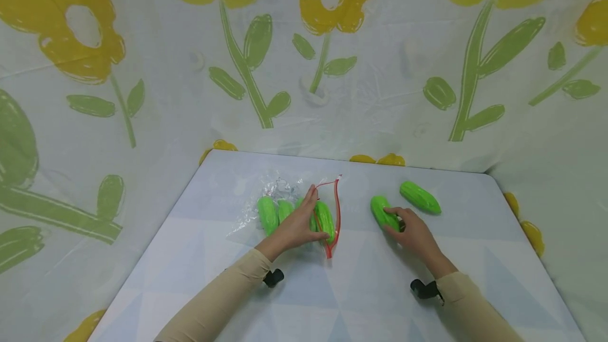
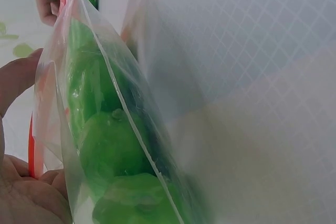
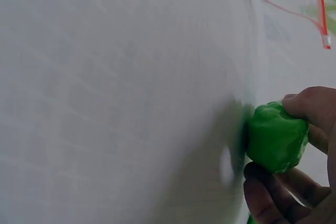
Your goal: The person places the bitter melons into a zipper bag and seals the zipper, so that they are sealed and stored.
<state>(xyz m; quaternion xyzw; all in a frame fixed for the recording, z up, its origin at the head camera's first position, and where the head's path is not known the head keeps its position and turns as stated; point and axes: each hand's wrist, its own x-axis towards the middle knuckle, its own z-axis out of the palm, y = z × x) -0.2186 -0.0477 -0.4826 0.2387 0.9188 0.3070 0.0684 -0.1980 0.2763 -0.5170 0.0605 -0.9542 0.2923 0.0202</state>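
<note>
We held clear plastic zip bag with red seal strip (image 1: 332,215) open at mouth, left hand (image 1: 296,226) pinching rim; green plastic cucumbers inside bag (image 1: 268,214). Right hand (image 1: 413,231) curled round loose green plastic cucumber (image 1: 383,212) on white table (image 1: 361,294). Second loose green cucumber (image 1: 420,197) lay just beyond. Risk judged: mouth sagging shut, cucumber snagging seal. Open tabletop between hands; table edges well apart from work.

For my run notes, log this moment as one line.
left hand: holds open bag mouth | bag: several green cucumbers inside | right hand: grips cucumber on table | spare cucumber: lies beside, untouched
</note>
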